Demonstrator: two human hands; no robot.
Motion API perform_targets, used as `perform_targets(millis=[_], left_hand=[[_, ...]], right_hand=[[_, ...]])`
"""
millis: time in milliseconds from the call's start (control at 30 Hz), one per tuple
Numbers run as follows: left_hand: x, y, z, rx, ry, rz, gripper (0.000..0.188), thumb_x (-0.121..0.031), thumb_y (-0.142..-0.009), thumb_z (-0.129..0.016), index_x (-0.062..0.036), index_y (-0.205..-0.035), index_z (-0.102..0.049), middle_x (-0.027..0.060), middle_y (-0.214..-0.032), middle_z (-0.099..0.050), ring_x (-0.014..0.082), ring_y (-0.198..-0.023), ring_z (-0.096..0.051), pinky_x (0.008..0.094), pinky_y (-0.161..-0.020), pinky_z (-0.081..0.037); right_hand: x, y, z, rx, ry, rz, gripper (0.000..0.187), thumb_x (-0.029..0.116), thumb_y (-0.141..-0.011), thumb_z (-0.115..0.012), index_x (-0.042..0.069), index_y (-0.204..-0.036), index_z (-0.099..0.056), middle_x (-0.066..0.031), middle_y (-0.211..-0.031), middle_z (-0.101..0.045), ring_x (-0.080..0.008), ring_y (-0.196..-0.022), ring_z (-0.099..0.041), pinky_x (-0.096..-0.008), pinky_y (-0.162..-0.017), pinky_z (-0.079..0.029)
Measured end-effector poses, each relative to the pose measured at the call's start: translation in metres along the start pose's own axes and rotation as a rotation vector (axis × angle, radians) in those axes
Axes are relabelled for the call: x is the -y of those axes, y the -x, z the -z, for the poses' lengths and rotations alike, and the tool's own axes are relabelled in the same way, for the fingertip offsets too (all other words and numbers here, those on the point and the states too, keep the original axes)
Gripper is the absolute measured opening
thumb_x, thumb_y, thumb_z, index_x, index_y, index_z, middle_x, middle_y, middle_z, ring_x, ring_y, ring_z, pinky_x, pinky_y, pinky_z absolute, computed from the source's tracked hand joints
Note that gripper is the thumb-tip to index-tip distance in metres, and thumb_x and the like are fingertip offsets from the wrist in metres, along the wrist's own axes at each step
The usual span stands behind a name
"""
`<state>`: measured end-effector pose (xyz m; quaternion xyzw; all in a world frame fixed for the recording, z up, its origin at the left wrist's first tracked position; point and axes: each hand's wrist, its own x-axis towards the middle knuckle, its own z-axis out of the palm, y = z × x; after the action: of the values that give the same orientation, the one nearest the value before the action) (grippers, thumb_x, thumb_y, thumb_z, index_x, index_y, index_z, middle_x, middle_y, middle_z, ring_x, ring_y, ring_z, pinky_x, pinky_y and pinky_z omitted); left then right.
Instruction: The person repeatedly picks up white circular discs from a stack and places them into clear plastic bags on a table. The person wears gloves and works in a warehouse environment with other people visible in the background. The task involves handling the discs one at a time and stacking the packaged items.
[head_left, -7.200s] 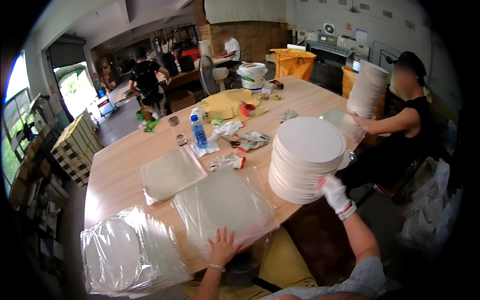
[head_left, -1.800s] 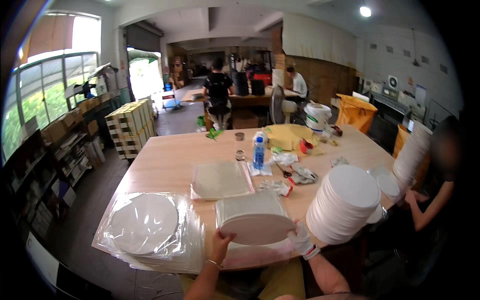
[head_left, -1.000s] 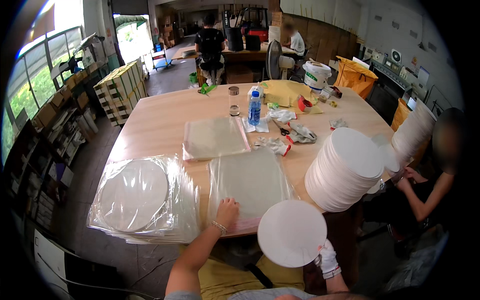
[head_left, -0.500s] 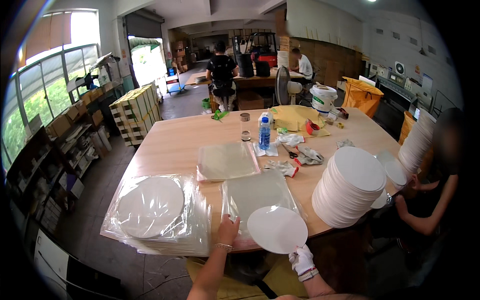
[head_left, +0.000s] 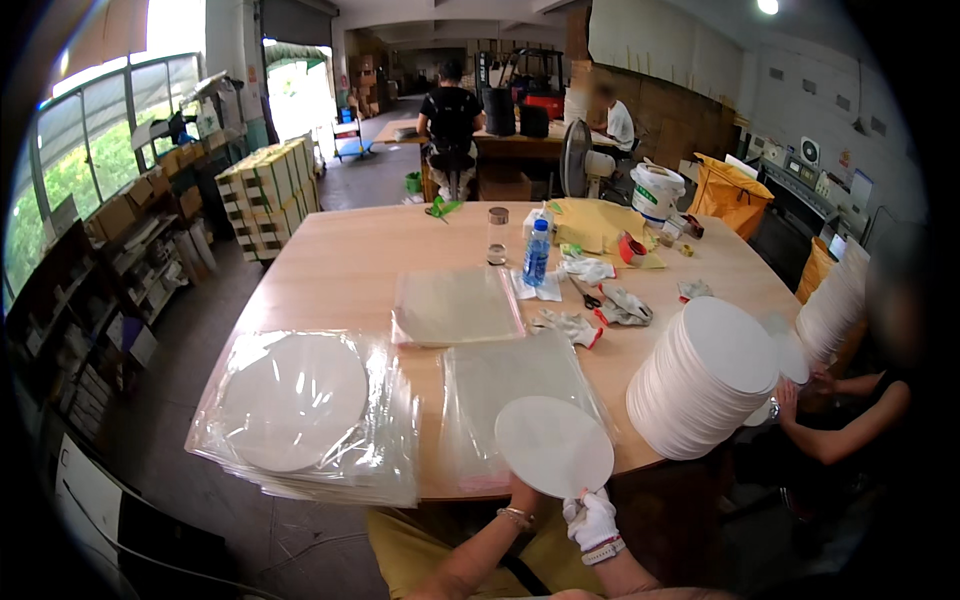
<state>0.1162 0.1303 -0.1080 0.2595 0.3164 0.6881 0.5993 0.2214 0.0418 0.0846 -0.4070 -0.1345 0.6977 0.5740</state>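
Note:
A flat white disc [head_left: 555, 447] is held by its lower edge in my gloved right hand [head_left: 592, 520], tilted over a stack of clear plastic bags [head_left: 510, 385] at the table's front edge. My bare left hand [head_left: 523, 494] reaches in under the disc's lower left side; its fingers are hidden behind the disc. Left of it lies a pile of clear bags with discs inside [head_left: 295, 405]. A tall stack of white discs [head_left: 690, 390] stands to the right.
Beyond lie more clear bags [head_left: 455, 305], a blue-capped water bottle [head_left: 536, 254], a glass jar [head_left: 497, 237], scissors [head_left: 588, 297] and work gloves [head_left: 625, 306]. A white bucket [head_left: 656, 192] stands at the table's far edge. A co-worker's hands [head_left: 800, 395] are close by at right.
My left hand has moved right, from the clear bags to under the disc's lower edge. My right hand still grips the disc, which has barely shifted.

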Motion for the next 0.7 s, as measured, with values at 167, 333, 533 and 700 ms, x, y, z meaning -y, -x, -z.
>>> perform_targets(millis=[167,333,533,700], left_hand=[[-0.077,0.103,-0.057,-0.022,-0.439,0.081,0.023,-0.017,-0.091,-0.051,0.0003,-0.105,-0.055,0.0064,-0.095,-0.062,0.0133,-0.086,-0.057,0.0265,-0.076,-0.047],[-0.010,0.120,-0.004,-0.068,-0.243,0.245,0.024,-0.019,-0.091,-0.052,-0.0002,-0.105,-0.055,0.0055,-0.094,-0.061,0.0105,-0.083,-0.056,0.0247,-0.075,-0.048],[-0.023,0.112,0.000,-0.047,-0.285,0.275,0.026,-0.018,-0.090,-0.053,-0.0003,-0.109,-0.052,0.0081,-0.104,-0.059,0.0146,-0.089,-0.058,0.0270,-0.077,-0.049],[-0.026,0.113,0.010,0.126,-0.569,0.044,0.036,-0.015,-0.087,-0.057,-0.0010,-0.117,-0.045,0.0100,-0.112,-0.055,0.0168,-0.098,-0.055,0.0284,-0.081,-0.048]], right_hand=[[-0.009,0.001,-0.003,-0.111,0.054,0.064,0.024,0.007,-0.089,-0.044,0.014,-0.112,-0.044,-0.0064,-0.090,-0.054,-0.0187,-0.063,-0.056,-0.0305,-0.049,-0.049],[-0.032,-0.034,0.014,-0.061,-0.066,-0.001,0.024,0.008,-0.090,-0.042,0.016,-0.112,-0.043,-0.0075,-0.093,-0.056,-0.0226,-0.074,-0.060,-0.0372,-0.059,-0.054],[-0.025,-0.057,0.015,0.072,-0.008,-0.010,0.029,-0.002,-0.084,-0.036,0.003,-0.112,-0.040,-0.0119,-0.098,-0.053,-0.0312,-0.094,-0.057,-0.0472,-0.078,-0.051],[-0.010,-0.042,0.002,0.102,-0.088,0.005,0.040,-0.003,-0.081,-0.036,0.000,-0.120,-0.033,-0.0145,-0.105,-0.051,-0.0353,-0.103,-0.053,-0.0500,-0.085,-0.046]])
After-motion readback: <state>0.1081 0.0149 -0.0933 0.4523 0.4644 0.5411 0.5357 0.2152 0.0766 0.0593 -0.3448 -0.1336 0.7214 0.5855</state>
